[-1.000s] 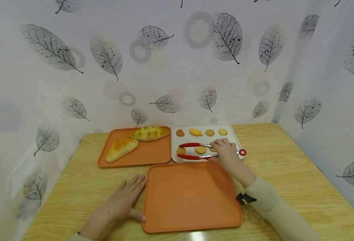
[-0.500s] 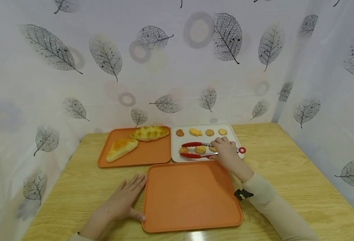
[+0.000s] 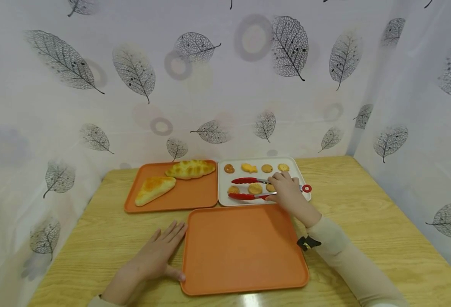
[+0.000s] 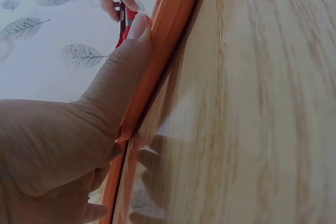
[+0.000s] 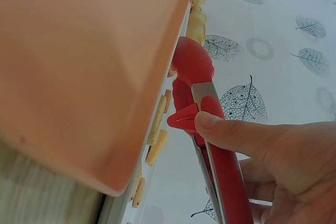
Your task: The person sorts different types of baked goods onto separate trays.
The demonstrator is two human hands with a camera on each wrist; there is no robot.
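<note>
My right hand grips red-and-silver tongs over the white tray in the head view. The tongs' arms stand apart, on either side of the front row: a swirled cookie, a round cookie and one partly behind my fingers. In the right wrist view, the thumb presses on the tongs' upper arm. My left hand lies with straight fingers at the left edge of the front orange tray; its thumb touches the rim in the left wrist view.
Behind on the left is another orange tray with a triangular bread and a long, ridged bread. A pretzel, a fish-shaped cracker and two round cookies form the white tray's back row. A leaf-printed curtain stands behind.
The tongs have shifted slightly right and then up in the head view, held by my right hand. The swirled cookie sits a little further right than before. My left hand has stayed in place.
</note>
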